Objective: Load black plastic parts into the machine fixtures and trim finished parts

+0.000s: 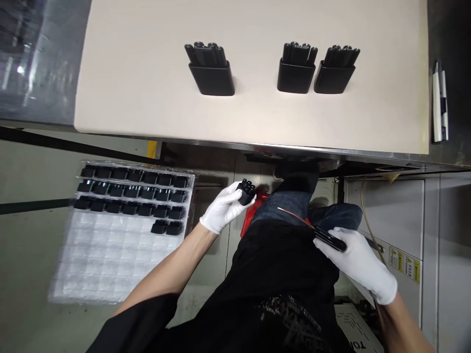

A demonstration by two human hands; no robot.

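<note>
Below the table's front edge, my gloved left hand (227, 205) pinches a small black plastic part (246, 192) with short round tubes on its upper end. In my gloved right hand (355, 255), over my lap, is a black-handled tool (328, 239). Its thin copper-coloured shaft (294, 214) points left toward that part, well apart from it. On the table mat stand three similar black parts: one at the left (212, 71), one right of centre (296, 68) and one close beside it (336, 71).
A white compartment tray (110, 255) to the left carries rows of black parts (125, 191) at its far end. Pale matting (253, 117) covers the table. Pens (439, 103) lie at the right. Grey cabinets (393, 211) stand beside my right arm.
</note>
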